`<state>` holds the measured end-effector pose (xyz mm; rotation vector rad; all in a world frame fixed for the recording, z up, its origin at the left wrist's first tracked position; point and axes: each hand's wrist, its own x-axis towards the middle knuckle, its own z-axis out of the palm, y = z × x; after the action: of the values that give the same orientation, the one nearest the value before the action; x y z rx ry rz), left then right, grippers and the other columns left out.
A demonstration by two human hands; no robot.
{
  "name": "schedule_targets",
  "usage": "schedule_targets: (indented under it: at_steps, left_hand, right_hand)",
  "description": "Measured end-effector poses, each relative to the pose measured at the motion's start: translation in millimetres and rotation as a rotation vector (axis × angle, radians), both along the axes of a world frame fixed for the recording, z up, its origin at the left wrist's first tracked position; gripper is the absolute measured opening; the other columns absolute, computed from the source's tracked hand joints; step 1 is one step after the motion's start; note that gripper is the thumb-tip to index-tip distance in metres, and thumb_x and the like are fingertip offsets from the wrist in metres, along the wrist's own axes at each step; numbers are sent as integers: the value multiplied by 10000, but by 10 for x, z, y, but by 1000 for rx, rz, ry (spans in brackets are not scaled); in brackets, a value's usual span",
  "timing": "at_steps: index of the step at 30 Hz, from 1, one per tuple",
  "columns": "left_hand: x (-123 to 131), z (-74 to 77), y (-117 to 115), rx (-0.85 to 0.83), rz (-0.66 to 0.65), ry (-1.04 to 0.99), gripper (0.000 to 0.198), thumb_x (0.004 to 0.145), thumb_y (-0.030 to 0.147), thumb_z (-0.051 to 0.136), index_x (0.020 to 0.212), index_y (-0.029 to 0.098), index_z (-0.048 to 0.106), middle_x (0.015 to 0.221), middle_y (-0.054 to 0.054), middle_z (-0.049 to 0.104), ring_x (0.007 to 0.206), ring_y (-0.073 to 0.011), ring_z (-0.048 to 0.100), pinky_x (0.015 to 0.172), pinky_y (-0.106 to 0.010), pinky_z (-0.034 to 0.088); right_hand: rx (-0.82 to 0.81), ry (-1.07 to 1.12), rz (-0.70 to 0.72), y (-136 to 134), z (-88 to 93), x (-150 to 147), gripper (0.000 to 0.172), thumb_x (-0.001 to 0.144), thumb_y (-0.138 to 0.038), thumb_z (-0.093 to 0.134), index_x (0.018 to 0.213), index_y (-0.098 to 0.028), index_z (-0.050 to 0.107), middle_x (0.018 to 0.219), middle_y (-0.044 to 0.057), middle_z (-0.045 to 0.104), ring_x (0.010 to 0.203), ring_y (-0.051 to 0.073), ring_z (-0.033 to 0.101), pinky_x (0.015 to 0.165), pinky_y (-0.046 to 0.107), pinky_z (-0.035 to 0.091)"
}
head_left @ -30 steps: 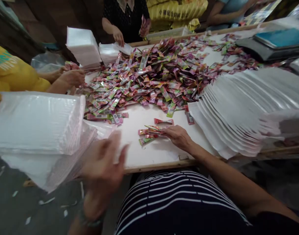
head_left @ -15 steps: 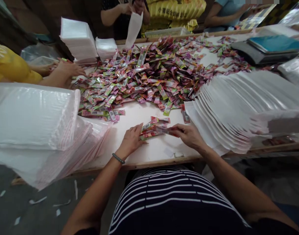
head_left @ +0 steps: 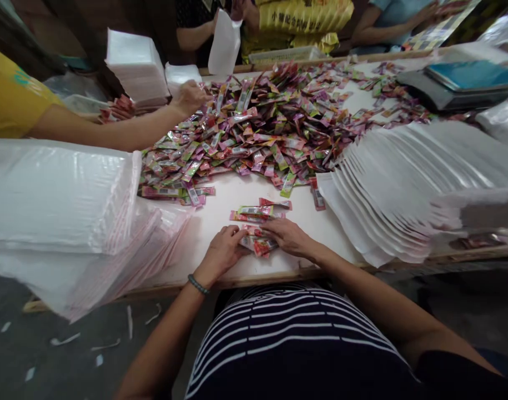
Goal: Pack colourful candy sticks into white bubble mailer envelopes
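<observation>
My left hand (head_left: 222, 253) and my right hand (head_left: 287, 236) meet near the white table's (head_left: 220, 208) front edge. Both close on a small bundle of colourful sachets (head_left: 257, 244) lying between them. A few more sachets (head_left: 257, 211) lie flat just beyond the bundle. Further back a large heap of the same pink, green and purple sachets (head_left: 270, 119) covers the middle of the table.
A thick stack of clear plastic bags (head_left: 58, 194) sits at my left; fanned white envelopes (head_left: 403, 178) lie at my right. A person's arm in a yellow sleeve (head_left: 112, 130) reaches into the heap. Another person opposite holds a white bag (head_left: 224, 47). A scale (head_left: 457, 83) stands far right.
My left hand came in from the left and joined the right on the sachets; both drew a bundle nearer the front edge. The yellow-sleeved arm stretched further into the heap.
</observation>
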<state>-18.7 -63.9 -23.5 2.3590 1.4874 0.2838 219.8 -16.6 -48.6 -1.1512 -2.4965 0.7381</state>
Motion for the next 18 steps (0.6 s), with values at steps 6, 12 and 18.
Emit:
schedule_targets:
  at_steps: [6, 12, 18]
  left_hand:
    - [110, 79, -30, 57, 30, -13, 553, 736, 484, 729, 1203, 220, 597, 1151, -117, 585, 1059, -279, 550, 906, -433, 480]
    - [359, 27, -43, 20, -86, 53, 317, 823, 371, 663, 1109, 233, 659, 1126, -111, 619, 1032, -282, 545, 856, -444, 482]
    - [31, -110, -188, 18, 19, -160, 385, 852, 183, 576, 1234, 233, 574, 1241, -90, 568, 1151, -238, 524, 997, -413, 471]
  right_hand:
    - [61, -73, -109, 229, 87, -166, 268, 932, -202, 492, 1129, -190, 674, 1086, 85, 701, 993, 206, 617, 869, 307, 448]
    - [228, -295, 30, 486, 113, -282, 255, 929, -223, 494, 1053, -185, 714, 1038, 107, 684, 998, 239, 557, 900, 373, 415]
    - [245, -188, -100, 391, 135, 19, 309, 954, -189, 415, 1068, -197, 702, 1068, 111, 677, 990, 237, 557, 893, 379, 418]
